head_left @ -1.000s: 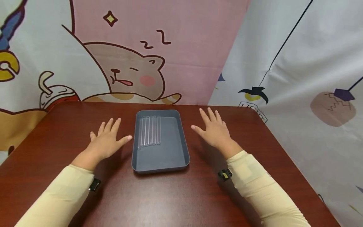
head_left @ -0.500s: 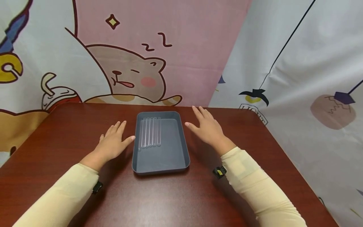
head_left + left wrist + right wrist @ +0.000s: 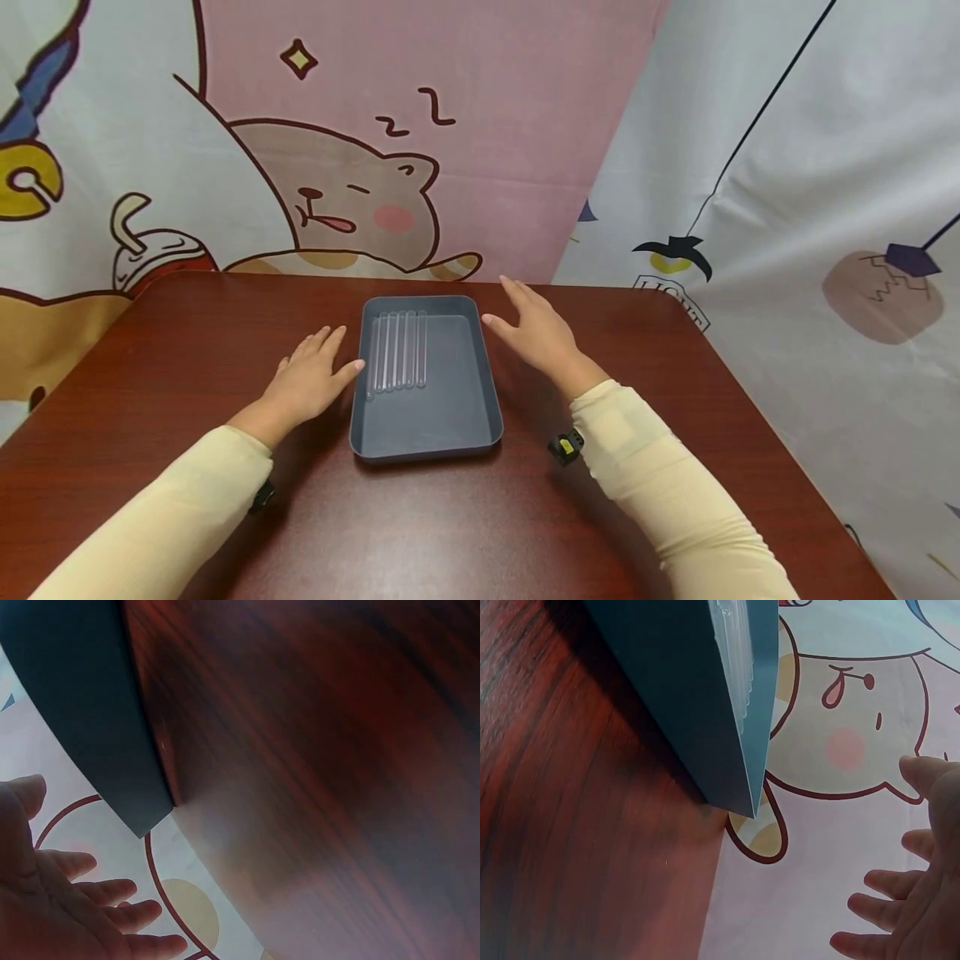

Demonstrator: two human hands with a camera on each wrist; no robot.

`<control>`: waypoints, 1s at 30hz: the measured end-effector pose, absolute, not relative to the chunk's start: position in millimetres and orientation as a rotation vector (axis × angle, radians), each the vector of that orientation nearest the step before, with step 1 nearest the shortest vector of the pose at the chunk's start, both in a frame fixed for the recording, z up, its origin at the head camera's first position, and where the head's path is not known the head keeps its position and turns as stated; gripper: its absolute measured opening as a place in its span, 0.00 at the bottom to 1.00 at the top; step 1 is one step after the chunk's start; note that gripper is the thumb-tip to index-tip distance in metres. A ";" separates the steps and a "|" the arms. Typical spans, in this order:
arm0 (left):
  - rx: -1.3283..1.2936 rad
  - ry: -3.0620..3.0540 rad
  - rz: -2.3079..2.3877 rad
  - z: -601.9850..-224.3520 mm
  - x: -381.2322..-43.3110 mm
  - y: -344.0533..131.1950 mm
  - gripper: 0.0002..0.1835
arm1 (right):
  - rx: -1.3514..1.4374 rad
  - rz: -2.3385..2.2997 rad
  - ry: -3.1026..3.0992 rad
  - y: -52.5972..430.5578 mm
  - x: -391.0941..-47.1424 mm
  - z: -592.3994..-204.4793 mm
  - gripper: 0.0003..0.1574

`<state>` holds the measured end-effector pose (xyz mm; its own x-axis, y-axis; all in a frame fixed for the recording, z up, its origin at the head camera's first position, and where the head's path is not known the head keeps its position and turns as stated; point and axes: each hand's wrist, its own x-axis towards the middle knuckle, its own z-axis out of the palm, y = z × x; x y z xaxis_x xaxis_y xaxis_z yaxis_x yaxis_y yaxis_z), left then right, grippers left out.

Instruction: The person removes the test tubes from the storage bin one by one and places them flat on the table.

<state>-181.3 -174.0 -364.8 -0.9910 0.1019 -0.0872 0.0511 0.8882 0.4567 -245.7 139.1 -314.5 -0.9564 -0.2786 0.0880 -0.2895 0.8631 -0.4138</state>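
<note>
A grey rectangular tray [image 3: 461,425] stands on the table, and in its left half several clear tubes [image 3: 399,350] with rounded ends lie side by side. My left hand [image 3: 303,383] is held just left of the tray, fingers extended and thumb near its left wall. To the right of the tray, my right hand [image 3: 542,337] hovers by the far right corner with straight fingers. Neither hand holds anything. In the left wrist view the tray's outer wall [image 3: 82,697] shows beside the spread fingers; the right wrist view shows the tubes [image 3: 735,660] over the rim.
The brown wooden table [image 3: 450,533] extends around the tray on all sides. Behind it hangs a cloth backdrop [image 3: 510,125] with a cartoon bear. A dark wrist camera [image 3: 566,447] sits under the right sleeve.
Both hands have moved inward toward the tray, the left one rightward and the right one leftward. The tray and the tubes have stayed in place on the table.
</note>
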 end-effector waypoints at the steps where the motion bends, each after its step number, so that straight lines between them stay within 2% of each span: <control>1: 0.121 2.950 0.709 -364.9 -181.5 -173.6 0.40 | 0.459 0.692 -3.002 138.0 -246.1 -314.9 0.47; 21: 0.130 2.959 0.682 -368.2 -183.5 -168.0 0.39 | 0.400 1.061 -2.884 112.0 -251.5 -316.3 0.43; 30: 0.154 2.974 0.649 -374.7 -186.1 -166.6 0.38 | 0.361 1.192 -2.792 94.2 -260.0 -317.8 0.37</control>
<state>-186.1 -166.6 -374.7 -0.9905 0.1185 -0.0698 0.0786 0.9044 0.4194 -260.0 94.2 -317.8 -0.9686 -0.1822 0.1693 -0.2483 0.6688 -0.7007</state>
